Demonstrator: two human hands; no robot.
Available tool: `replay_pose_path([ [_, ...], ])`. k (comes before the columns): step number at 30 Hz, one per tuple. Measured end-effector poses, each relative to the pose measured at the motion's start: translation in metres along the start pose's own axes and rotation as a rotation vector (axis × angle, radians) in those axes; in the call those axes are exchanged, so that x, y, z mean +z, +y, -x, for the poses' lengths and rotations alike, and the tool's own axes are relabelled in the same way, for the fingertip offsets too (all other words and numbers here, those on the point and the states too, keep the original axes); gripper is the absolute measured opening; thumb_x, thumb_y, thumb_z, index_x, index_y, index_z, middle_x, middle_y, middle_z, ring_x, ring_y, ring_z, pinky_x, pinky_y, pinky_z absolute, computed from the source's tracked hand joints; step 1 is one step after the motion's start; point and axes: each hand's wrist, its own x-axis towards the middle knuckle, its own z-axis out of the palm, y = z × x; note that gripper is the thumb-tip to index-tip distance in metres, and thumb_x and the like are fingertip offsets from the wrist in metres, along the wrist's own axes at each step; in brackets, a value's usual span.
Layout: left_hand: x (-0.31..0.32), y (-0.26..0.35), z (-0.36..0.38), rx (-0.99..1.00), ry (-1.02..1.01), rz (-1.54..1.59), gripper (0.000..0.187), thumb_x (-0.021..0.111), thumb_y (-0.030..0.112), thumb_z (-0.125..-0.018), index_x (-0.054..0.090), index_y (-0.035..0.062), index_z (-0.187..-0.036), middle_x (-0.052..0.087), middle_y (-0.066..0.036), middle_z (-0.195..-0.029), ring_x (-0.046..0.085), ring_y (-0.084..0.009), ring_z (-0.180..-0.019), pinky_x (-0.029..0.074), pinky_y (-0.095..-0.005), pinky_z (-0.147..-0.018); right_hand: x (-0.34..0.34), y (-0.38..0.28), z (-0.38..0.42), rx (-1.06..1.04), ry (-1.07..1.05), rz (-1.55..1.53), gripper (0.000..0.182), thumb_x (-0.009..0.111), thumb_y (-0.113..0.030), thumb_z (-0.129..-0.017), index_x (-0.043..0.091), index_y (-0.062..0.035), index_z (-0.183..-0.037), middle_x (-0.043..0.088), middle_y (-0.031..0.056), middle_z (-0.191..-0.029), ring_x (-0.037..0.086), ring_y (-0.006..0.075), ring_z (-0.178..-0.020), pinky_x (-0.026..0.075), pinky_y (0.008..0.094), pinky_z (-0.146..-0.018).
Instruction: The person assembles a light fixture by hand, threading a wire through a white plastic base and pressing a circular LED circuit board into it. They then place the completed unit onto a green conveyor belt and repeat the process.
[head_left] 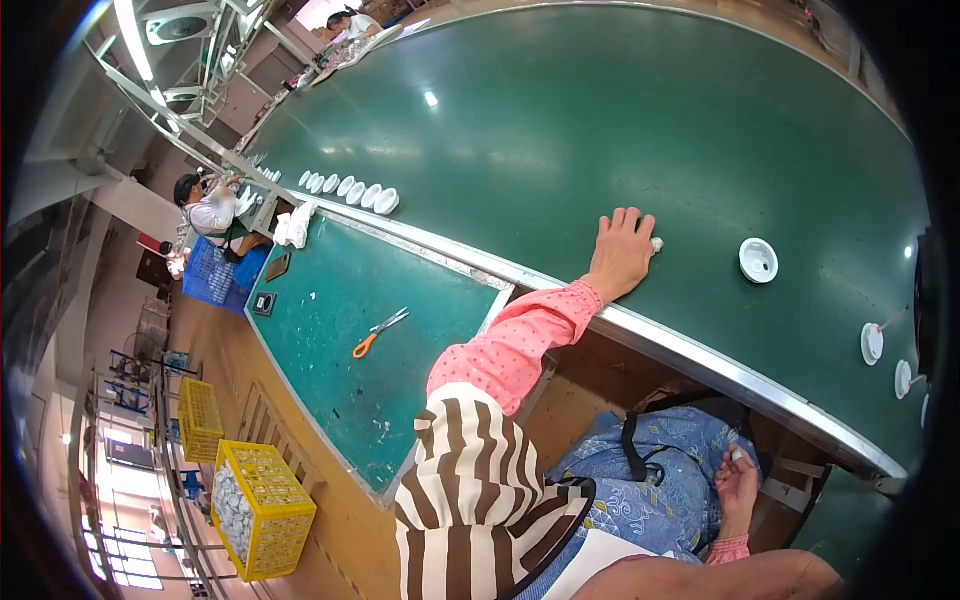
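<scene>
My left hand (pixel 622 252) lies palm down on the green conveyor belt (pixel 600 120), its fingers stretched out. A small white wrap or cap (pixel 657 245) shows at its thumb. To the right of that hand, apart from it, a white round dish-like part (pixel 758 261) with holes in its middle sits on the belt. My right hand (pixel 738 487) rests by the blue patterned apron (pixel 640 480), palm up with fingers loosely curled and nothing visible in it. One of its fingertips has a white covering (pixel 737 455).
White round parts (pixel 365 195) stand in a row at far left; others (pixel 872 343) lie at the right edge. Orange-handled scissors (pixel 368 343), a phone (pixel 278 266) and white cloth (pixel 295 225) lie on the side table (pixel 340 400). A yellow crate (pixel 285 525) stands on the floor. A co-worker (pixel 215 215) sits beyond.
</scene>
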Motion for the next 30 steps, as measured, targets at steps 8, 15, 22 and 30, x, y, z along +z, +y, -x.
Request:
replay_pose_path([
  [8,-0.003,0.007,-0.002,0.059,-0.089,-0.047,0.031,0.064,0.013,-0.087,0.057,0.0032,-0.116,0.055,-0.012,-0.109,0.051,-0.0300,-0.105,0.040,-0.0423,-0.087,0.008,0.013,-0.010,0.040,0.003,-0.049,0.018,0.060,-0.011,-0.095,0.066,-0.0045,-0.111,0.067,0.0042,-0.088,0.061,0.0133,-0.071,0.050,0.0245,-0.059],
  [15,-0.001,0.010,-0.002,0.086,-0.077,-0.068,0.031,0.063,0.013,-0.088,0.057,0.0029,-0.117,0.055,-0.012,-0.108,0.051,-0.0301,-0.103,0.041,-0.0427,-0.088,-0.072,-0.016,-0.056,-0.087,-0.045,-0.293,0.024,0.057,-0.012,-0.098,0.065,-0.0043,-0.120,0.069,0.0051,-0.097,0.063,0.0133,-0.075,0.051,0.0231,-0.059],
  [22,-0.003,0.017,-0.006,0.085,-0.093,-0.069,0.031,0.064,0.011,-0.086,0.057,0.0034,-0.115,0.054,-0.012,-0.108,0.051,-0.0301,-0.103,0.041,-0.0423,-0.087,-0.144,0.019,-0.113,0.069,0.153,-0.236,0.023,0.055,-0.013,-0.101,0.066,-0.0046,-0.120,0.070,0.0040,-0.096,0.064,0.0131,-0.074,0.052,0.0237,-0.060],
  [30,-0.007,0.025,-0.010,0.069,-0.083,-0.056,0.027,0.063,0.010,-0.086,0.058,0.0044,-0.112,0.055,-0.012,-0.107,0.051,-0.0306,-0.103,0.042,-0.0428,-0.088,-0.124,0.050,-0.135,-0.030,-0.041,-0.194,0.024,0.054,-0.010,-0.099,0.064,-0.0036,-0.120,0.071,0.0060,-0.098,0.065,0.0150,-0.077,0.055,0.0268,-0.067],
])
